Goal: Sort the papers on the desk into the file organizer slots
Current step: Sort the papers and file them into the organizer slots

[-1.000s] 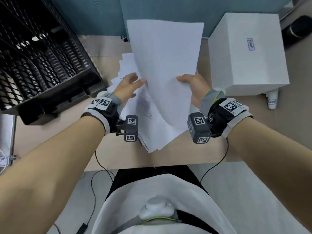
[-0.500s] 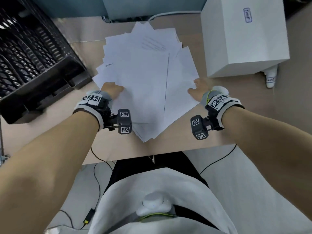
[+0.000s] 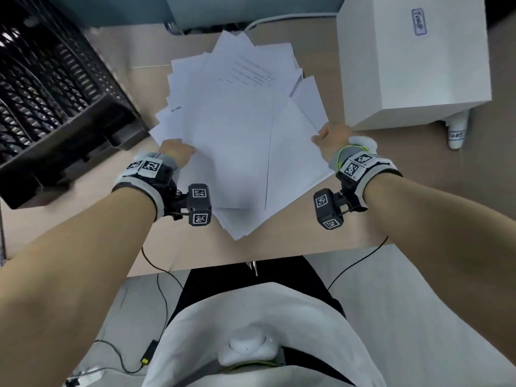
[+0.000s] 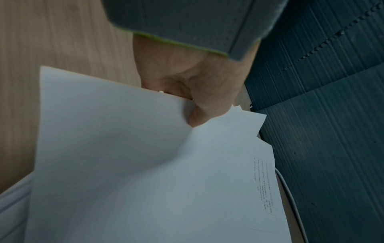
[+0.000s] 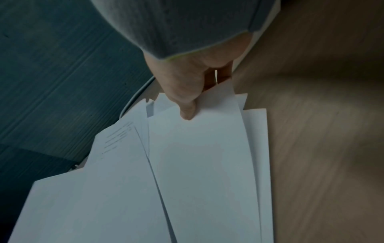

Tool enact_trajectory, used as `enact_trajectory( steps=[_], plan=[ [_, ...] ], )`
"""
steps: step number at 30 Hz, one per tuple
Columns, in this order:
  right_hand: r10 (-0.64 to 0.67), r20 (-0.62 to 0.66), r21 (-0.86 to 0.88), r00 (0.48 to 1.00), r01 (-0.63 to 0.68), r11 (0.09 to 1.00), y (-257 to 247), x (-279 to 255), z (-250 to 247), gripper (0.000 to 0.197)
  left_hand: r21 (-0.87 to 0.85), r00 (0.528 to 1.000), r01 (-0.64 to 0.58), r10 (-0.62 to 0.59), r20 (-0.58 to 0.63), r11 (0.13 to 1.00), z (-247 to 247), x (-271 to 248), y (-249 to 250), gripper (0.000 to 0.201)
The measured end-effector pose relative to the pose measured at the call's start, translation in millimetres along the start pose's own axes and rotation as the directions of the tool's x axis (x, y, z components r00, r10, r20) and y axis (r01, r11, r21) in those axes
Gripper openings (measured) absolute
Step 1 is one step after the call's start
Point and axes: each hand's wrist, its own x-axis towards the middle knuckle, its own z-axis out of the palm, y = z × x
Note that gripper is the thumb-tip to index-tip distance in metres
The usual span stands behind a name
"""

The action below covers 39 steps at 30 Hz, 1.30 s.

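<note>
A fanned pile of white papers (image 3: 234, 129) lies in the middle of the wooden desk (image 3: 363, 224). My left hand (image 3: 176, 152) grips the pile's left edge, thumb on top of the papers (image 4: 145, 164) and fingers underneath. At the right edge my right hand (image 3: 329, 138) pinches the upper sheets (image 5: 203, 161) between thumb and fingers. The black mesh file organizer (image 3: 55, 107) stands at the desk's left side, close to the left hand. One sheet near the far end shows printed lines.
A large white box (image 3: 413, 65) stands on the desk at the right, just beyond the right hand. A small white bottle (image 3: 456, 129) lies by its near corner. A teal partition (image 3: 251, 7) and a white cable (image 3: 279, 19) run behind the papers.
The sheets held up a second ago have come down flat onto the pile. Both hands have slid out to the pile's left and right edges and grip them.
</note>
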Motion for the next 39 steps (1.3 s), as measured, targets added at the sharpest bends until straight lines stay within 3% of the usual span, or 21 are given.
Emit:
enact_trajectory(
  steps=[3, 6, 7, 9, 11, 15, 17, 20, 24, 29, 31, 33, 36, 39],
  plan=[
    [-0.024, -0.120, 0.080, 0.992, 0.033, 0.996, 0.1, -4.1, -11.3, 0.040, 0.046, 0.998, 0.026, -0.023, -0.051, 0.999, -5.9, -5.4, 3.0, 0.041],
    [-0.059, -0.181, 0.156, 0.982, 0.088, 0.984, -10.5, -18.7, -36.8, 0.022, 0.028, 0.999, 0.003, -0.002, -0.044, 1.000, -12.0, -5.8, 4.0, 0.037],
    [-0.071, -0.197, 0.201, 0.978, 0.111, 0.973, -14.2, -22.8, -44.8, 0.030, 0.028, 0.997, -0.038, 0.040, -0.066, 0.999, -13.1, -5.8, 2.5, 0.038],
    [-0.154, -0.161, 0.328, 0.975, 0.200, 0.923, -23.6, -35.8, -58.7, 0.038, 0.007, 0.992, -0.081, 0.082, -0.092, 0.997, -14.6, -7.9, 5.4, 0.041],
    [-0.284, -0.066, 0.419, 0.957, 0.285, 0.862, -39.2, -55.6, -71.7, 0.034, -0.038, 0.989, -0.131, 0.128, -0.077, 0.991, -18.8, -9.6, 6.8, 0.036],
    [-0.470, 0.097, 0.580, 0.877, 0.333, 0.743, -73.6, -79.4, -82.4, 0.033, 0.005, 0.958, -0.288, 0.288, 0.003, 0.958, -30.7, -20.3, 6.3, 0.019],
    [-0.505, 0.068, 0.542, 0.860, 0.393, 0.743, -84.6, -80.2, -84.0, 0.027, -0.024, 0.949, -0.312, 0.313, 0.034, 0.950, -34.1, -25.6, 9.3, 0.018],
    [-0.520, -0.066, 0.336, 0.851, 0.510, 0.792, -104.4, -77.1, -88.1, 0.021, -0.088, 0.945, -0.320, 0.324, 0.043, 0.943, -43.7, -32.9, 6.4, 0.020],
    [-0.481, -0.176, 0.144, 0.859, 0.506, 0.851, -129.5, -77.1, -99.7, 0.025, -0.207, 0.943, -0.309, 0.327, 0.057, 0.928, -55.6, -41.9, 2.5, 0.014],
    [-0.457, -0.295, 0.046, 0.839, 0.490, 0.870, -137.5, -62.4, -100.5, 0.024, -0.373, 0.912, -0.335, 0.397, 0.103, 0.865, -62.1, -50.1, -2.6, 0.008],
    [-0.487, -0.267, 0.056, 0.832, 0.518, 0.854, -138.6, -58.9, -97.1, 0.026, -0.415, 0.900, -0.337, 0.419, 0.121, 0.845, -63.8, -55.9, -4.2, 0.006],
    [-0.514, -0.249, 0.182, 0.821, 0.561, 0.808, -137.1, -60.9, -94.6, 0.027, -0.421, 0.893, -0.345, 0.432, 0.129, 0.839, -66.0, -61.3, -5.9, 0.003],
    [-0.476, -0.260, 0.345, 0.840, 0.542, 0.767, -133.9, -62.0, -88.6, 0.027, -0.400, 0.881, -0.389, 0.462, 0.101, 0.830, -68.6, -59.7, -13.5, 0.020],
    [-0.474, -0.326, 0.223, 0.818, 0.554, 0.802, -136.2, -62.9, -91.1, 0.020, -0.481, 0.866, -0.372, 0.483, 0.127, 0.793, -68.4, -60.4, -15.5, 0.018]
  ],
)
